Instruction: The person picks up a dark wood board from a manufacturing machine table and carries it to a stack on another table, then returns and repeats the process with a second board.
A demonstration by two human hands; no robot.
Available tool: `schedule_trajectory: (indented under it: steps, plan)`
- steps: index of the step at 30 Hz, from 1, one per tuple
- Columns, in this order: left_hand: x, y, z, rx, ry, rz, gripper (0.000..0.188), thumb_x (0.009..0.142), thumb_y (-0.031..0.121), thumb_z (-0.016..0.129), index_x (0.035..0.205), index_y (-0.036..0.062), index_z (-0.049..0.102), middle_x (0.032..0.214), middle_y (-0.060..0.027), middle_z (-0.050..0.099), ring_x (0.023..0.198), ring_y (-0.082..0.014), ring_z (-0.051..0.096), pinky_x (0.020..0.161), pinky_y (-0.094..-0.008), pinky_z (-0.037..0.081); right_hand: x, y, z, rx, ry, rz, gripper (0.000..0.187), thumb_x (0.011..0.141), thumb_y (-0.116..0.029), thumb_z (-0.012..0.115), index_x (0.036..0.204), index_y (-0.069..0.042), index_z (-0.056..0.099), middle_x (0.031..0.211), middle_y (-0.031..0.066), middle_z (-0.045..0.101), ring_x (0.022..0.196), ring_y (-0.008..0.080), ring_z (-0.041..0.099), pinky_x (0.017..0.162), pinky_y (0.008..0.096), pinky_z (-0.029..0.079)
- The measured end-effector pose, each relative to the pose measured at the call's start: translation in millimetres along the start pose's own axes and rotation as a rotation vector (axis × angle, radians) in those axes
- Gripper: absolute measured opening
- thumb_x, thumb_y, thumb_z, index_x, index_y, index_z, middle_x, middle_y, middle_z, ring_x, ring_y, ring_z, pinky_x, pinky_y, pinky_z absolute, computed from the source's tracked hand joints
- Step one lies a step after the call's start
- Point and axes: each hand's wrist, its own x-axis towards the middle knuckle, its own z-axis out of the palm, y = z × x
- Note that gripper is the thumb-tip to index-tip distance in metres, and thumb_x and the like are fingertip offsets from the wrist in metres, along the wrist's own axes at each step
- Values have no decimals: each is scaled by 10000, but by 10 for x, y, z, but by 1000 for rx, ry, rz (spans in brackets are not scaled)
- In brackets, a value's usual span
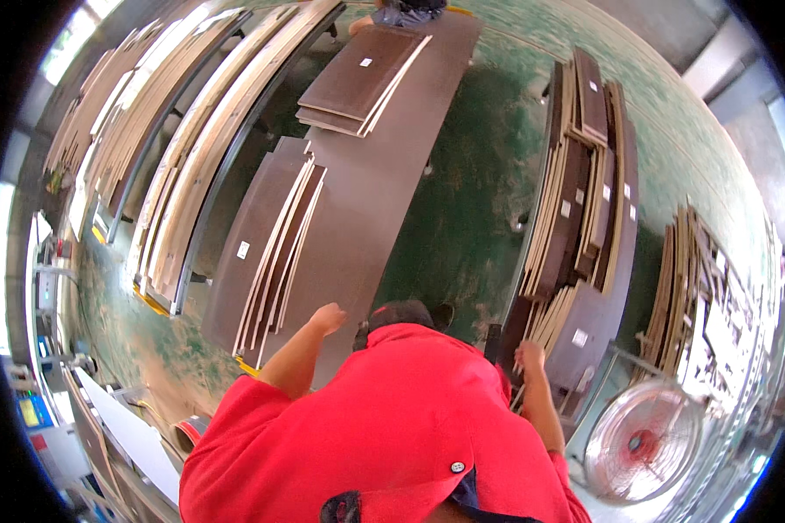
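My left hand (327, 319) is loosely closed above the near part of a long brown table (358, 205), with nothing visible in it. Just left of it, thin brown boards (273, 248) with pale edges lie on a larger brown panel (235, 235) bearing a white label. My right hand (529, 356) has curled fingers and hangs beside brown panels (584, 318) stacked on the right; I see nothing in it. Whether it touches their edges is hard to tell. Between the hands, my red shirt (384, 418) hides much of the near floor.
More brown panels (366, 74) lie at the table's far end, near another person (401, 12). Racks of long pale boards (227, 139) stand left. A green floor (453, 200) separates the table from the right-hand stacks (576, 192). A round fan (644, 440) stands near right.
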Motion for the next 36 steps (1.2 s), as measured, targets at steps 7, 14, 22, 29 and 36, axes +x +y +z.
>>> schedule_trajectory:
  steps: [7,14,22,29,36]
  plan:
    - [953,29,698,-413,-5,-91,247,753,190,476,887,62,639,799,-140,616,775,-314,592,676,-388,498,1257,-3103,438,-20,-159,-360,134,829,-161,519,901,-55,559,693,24,564,560,97,521,484,226,405]
    - [2501,-38,-1213,-455,-121,-143,258,748,165,519,960,92,647,802,-142,648,714,-266,623,683,-380,505,2150,-4185,1180,-351,-397,-312,188,842,-175,496,976,-65,569,759,35,592,637,121,559,542,248,436]
    - [3942,-1011,-4334,-1163,626,-557,320,834,294,516,981,13,559,1013,-203,592,972,-354,554,824,-401,436,3078,-5890,1360,-353,-366,-143,225,808,-189,528,998,-72,554,795,73,602,646,153,574,567,283,459]
    - [4455,-1347,-4963,-1305,773,-880,339,832,335,505,968,31,566,948,-193,615,936,-348,576,787,-390,442,4457,-7798,2332,-597,-514,-200,244,822,-249,543,1004,-87,553,837,86,611,649,169,577,582,295,463]
    - [4554,-559,-3833,-1347,476,-1510,488,820,395,527,988,-63,550,990,-298,571,993,-412,538,846,-442,417,5574,-9557,4310,-789,-754,-350,170,853,-221,520,945,-81,546,766,36,565,593,101,516,488,210,393]
